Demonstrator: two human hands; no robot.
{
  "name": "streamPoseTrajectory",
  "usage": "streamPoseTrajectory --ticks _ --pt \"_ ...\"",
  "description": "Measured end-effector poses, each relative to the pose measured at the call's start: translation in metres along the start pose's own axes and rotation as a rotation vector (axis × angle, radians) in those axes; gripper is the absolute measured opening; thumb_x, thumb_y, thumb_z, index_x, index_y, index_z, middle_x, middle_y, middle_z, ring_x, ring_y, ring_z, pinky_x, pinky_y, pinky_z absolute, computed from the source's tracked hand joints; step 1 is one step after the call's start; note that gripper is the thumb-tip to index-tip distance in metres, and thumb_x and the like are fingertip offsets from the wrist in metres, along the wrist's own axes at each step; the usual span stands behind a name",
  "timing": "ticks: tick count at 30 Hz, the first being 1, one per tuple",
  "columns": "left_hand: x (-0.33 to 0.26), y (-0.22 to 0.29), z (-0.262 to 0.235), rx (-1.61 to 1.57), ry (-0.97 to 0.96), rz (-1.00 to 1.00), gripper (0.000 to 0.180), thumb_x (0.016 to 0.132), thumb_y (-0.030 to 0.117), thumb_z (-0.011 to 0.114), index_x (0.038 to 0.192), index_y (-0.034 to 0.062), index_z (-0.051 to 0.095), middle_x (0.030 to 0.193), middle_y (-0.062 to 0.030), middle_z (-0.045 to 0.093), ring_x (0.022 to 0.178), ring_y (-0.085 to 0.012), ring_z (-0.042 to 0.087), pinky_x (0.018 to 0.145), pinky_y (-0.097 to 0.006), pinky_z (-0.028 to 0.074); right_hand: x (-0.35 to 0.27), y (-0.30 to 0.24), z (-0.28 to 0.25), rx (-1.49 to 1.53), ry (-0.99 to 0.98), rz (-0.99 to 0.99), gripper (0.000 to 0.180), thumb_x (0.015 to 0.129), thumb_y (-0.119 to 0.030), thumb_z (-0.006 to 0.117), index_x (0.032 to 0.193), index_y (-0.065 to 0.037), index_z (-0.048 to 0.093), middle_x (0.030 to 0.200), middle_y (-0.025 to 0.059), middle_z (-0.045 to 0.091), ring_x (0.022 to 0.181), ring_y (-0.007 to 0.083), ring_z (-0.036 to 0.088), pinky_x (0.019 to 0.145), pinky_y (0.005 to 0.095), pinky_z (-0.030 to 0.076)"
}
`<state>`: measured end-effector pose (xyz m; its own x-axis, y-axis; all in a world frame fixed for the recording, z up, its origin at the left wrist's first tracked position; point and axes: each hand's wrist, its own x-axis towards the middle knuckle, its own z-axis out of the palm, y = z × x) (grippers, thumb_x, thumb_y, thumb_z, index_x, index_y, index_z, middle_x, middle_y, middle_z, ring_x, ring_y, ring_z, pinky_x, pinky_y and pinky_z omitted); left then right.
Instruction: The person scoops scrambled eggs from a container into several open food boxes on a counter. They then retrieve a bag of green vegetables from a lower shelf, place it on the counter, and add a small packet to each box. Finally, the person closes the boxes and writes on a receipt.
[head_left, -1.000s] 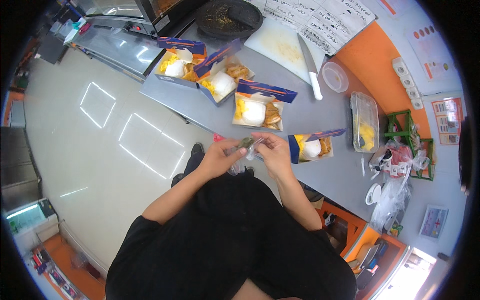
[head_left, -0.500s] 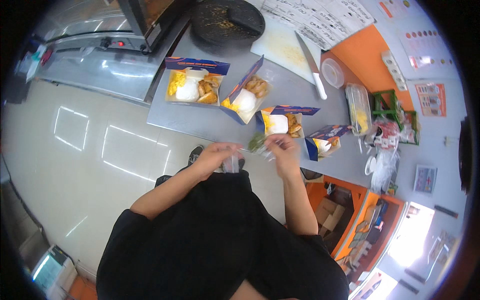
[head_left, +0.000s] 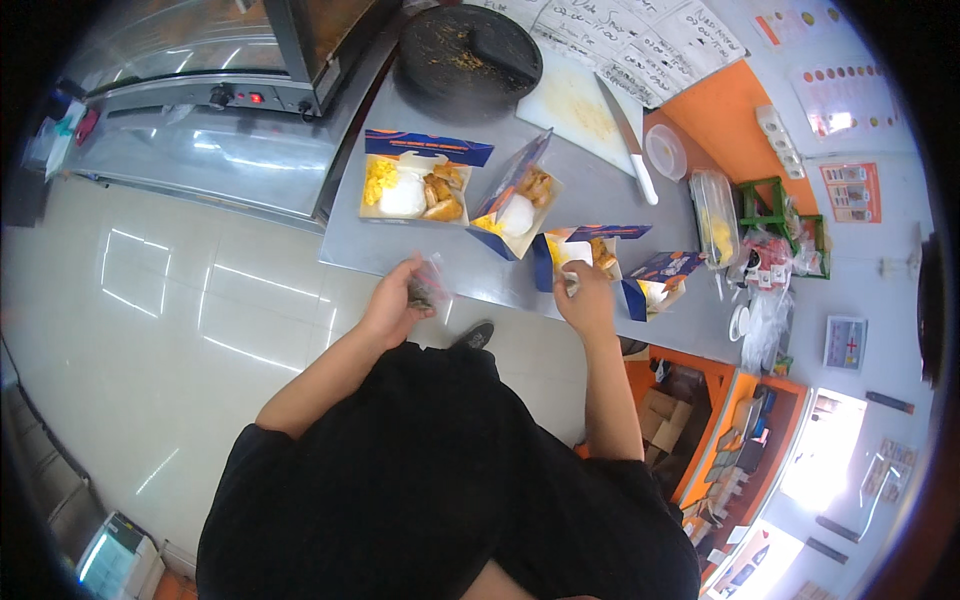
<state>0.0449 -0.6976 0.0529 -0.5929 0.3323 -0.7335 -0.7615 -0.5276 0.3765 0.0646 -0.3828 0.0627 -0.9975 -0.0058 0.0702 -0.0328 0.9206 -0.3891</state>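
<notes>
My left hand [head_left: 388, 306] is closed on a small clear zip bag [head_left: 428, 282] with something dark green inside, held just off the table's near edge. My right hand [head_left: 588, 298] reaches over the near side of the third meal box [head_left: 543, 262], fingertips pinched together at its white rice [head_left: 571, 254]; what is between them, if anything, is hidden. This box also holds yellow egg and browned chicken, and its dark blue lid stands up. To its left are two similar open boxes, the first box [head_left: 414, 190] and the second box [head_left: 517, 208]. A fourth box [head_left: 657, 287] stands right of my hand.
Behind the boxes lie a round black chopping block [head_left: 468, 60], a white cutting board [head_left: 578, 108] and a white-handled knife [head_left: 630, 140]. A clear tub [head_left: 714, 218] with yellow food stands at the right. A metal display warmer [head_left: 215, 100] is at the far left.
My left hand has moved left and up, now with the bag of green contents. My right hand, earlier at the green contents and plastic, has moved slightly right, onto the third box.
</notes>
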Motion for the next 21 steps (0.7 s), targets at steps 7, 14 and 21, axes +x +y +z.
streamPoseTrajectory --ticks 7,14,21 --pt "0.023 -0.032 -0.003 0.392 -0.278 0.329 0.03 0.102 0.025 0.05 0.121 0.0034 0.059 0.11 -0.0087 0.063 0.102 -0.0157 0.059 0.091 -0.034 0.047 -0.002 -0.127 0.027 0.713 -0.198 0.258 0.028 0.085 -0.013 0.078 0.108 0.0 0.068 0.088 0.0046 0.069 0.077 0.0099 0.063 0.068 0.0253 0.053" --pt "-0.001 -0.011 -0.005 0.531 -0.328 0.352 0.037 0.094 0.011 0.064 0.13 0.0023 0.056 0.111 -0.0085 0.065 0.099 -0.0155 0.062 0.088 -0.031 0.05 0.003 -0.106 0.027 1.191 -0.445 0.482 0.013 0.091 -0.008 0.071 0.102 -0.002 0.066 0.09 0.0051 0.067 0.08 0.0149 0.065 0.069 0.0318 0.056" --pt "0.005 -0.011 -0.025 0.568 -0.494 0.233 0.064 0.085 0.001 0.071 0.143 0.0028 0.044 0.121 -0.0152 0.065 0.11 -0.0195 0.062 0.096 -0.033 0.051 0.006 -0.1 0.038 1.355 -0.049 0.545 0.006 0.097 -0.006 0.06 0.1 -0.005 0.055 0.09 0.0089 0.067 0.087 0.0217 0.068 0.074 0.0386 0.058"
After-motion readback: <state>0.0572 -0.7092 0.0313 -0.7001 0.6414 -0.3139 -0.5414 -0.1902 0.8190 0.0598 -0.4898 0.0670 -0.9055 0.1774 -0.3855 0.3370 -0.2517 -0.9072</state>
